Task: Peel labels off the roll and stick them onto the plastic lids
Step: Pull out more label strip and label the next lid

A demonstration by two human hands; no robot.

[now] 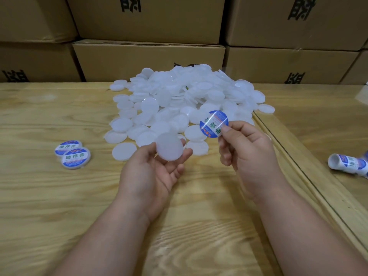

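Our left grip (157,166) holds a blank lid (169,146); our right grip (245,148) pinches a label (213,121) above the surface (59,196).

Lid pile (185,100) lies mid-table (59,196), boxes (149,58) behind, labelled lids (72,154) left, label roll (348,165) right.

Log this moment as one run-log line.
left hand: holds blank lid | right hand: pinches peeled label | label not yet stuck | labelled lids at left | label roll at right
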